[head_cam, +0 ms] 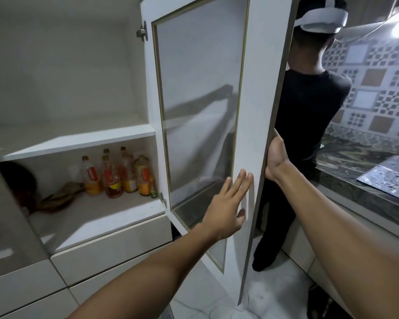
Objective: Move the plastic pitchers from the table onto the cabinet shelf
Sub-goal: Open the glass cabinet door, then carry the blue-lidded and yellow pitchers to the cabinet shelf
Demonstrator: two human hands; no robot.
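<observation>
The white cabinet door (251, 125), with its frosted glass pane, stands swung wide open, and everything else is best placed against it. The left hand (226, 210) lies flat on the door's inner face near the free edge, fingers (240, 183) stretched out and spread, thumb tucked low against the frame, gripping nothing. The right hand (274, 157) is on the other side of the door, wrapped around its free edge from behind, the thumb lying up along the edge; its other fingers are hidden behind the panel. To the left of the door the cabinet is open: the upper shelf (78, 139) is a bare white board, and on the lower shelf, just beside the hinge side, stands a cluster of oil bottles (115, 176) with a brownish crumpled bag (60, 196) further left. No plastic pitchers or table show in this view. Behind the door, to its right, a second person in dark clothes (309, 116) stands facing a dark stone counter (355, 176) with a foil sheet (389, 176) lying on it.
</observation>
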